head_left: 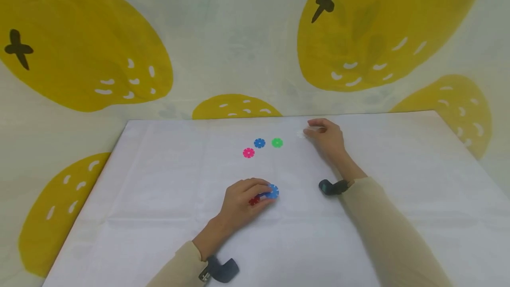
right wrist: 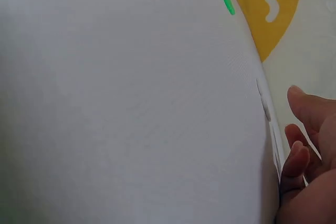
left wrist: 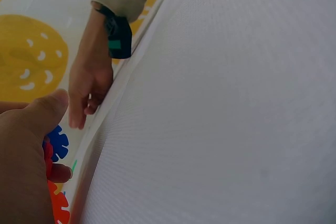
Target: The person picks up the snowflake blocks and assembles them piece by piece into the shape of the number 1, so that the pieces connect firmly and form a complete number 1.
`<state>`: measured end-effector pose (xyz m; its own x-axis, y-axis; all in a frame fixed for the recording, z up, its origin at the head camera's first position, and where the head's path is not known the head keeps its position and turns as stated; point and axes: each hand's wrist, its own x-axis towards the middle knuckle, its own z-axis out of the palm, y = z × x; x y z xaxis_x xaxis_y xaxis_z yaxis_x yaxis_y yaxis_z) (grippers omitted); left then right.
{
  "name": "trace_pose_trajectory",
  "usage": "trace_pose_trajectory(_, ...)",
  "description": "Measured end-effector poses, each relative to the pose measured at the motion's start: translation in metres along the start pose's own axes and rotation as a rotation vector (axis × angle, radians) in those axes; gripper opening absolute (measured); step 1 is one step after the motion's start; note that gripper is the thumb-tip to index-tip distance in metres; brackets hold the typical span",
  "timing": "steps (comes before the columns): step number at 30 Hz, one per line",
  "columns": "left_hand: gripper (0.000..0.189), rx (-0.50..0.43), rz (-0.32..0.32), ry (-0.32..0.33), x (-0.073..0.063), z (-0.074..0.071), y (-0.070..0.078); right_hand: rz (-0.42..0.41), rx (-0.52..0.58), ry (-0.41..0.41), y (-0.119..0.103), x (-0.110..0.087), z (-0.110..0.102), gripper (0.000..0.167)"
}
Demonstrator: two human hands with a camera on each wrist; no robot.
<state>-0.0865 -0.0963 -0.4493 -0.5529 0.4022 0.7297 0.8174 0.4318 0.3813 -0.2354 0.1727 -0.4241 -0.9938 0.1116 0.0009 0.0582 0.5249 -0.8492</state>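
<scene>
My left hand [head_left: 244, 199] grips a joined cluster of notched plastic discs between thumb and fingers. A blue snowflake disc [head_left: 273, 191] sticks out past the fingertips, and a dark red disc [head_left: 254, 200] shows nearer the palm. The left wrist view also has an orange-red disc [left wrist: 61, 207] at the lower left; the fingers hide part of the cluster. Toward the table's back edge, my right hand [head_left: 327, 138] reaches with thumb and index finger apart. Its fingertips are right beside a faint white disc [head_left: 300, 134], hard to make out on the white cloth.
Between the hands and the back edge lie a pink disc [head_left: 249, 153], a blue disc [head_left: 260, 143] and a green disc [head_left: 277, 142]. They rest on a white-covered table [head_left: 167, 167]. Behind it hangs a pale curtain [head_left: 235, 48] with yellow fruit prints.
</scene>
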Motion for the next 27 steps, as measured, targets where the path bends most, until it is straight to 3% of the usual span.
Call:
trace_pose_trajectory(19, 0.027, 0.008, 0.007, 0.015, -0.0015, -0.0012, -0.0009, -0.112, -0.123, -0.07, 0.0002, -0.0017, 0.0075, 0.03)
trace_pose_trajectory(27, 0.028, 0.008, 0.01, 0.005, -0.0005, -0.0002, -0.0008, -0.117, -0.156, -0.091, 0.0052, 0.0008, 0.0074, 0.035)
